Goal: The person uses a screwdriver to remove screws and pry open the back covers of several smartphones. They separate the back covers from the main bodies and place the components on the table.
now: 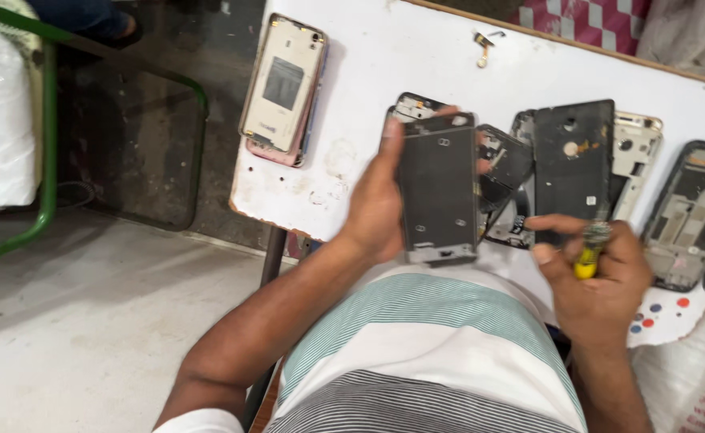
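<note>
My left hand (376, 204) grips a dark phone frame (439, 192) upright above the white table (352, 104). My right hand (597, 277) is clenched around a yellow-handled screwdriver (589, 252), near the other phone shells (573, 160).

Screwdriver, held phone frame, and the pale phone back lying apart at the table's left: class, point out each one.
Screwdriver (589, 255), head view: on its yellow handle, in the right hand.
Phone frame (439, 192), head view: on the middle of its dark plate, in the left hand.
Pale phone back (282, 84), head view: on its centre panel.
</note>
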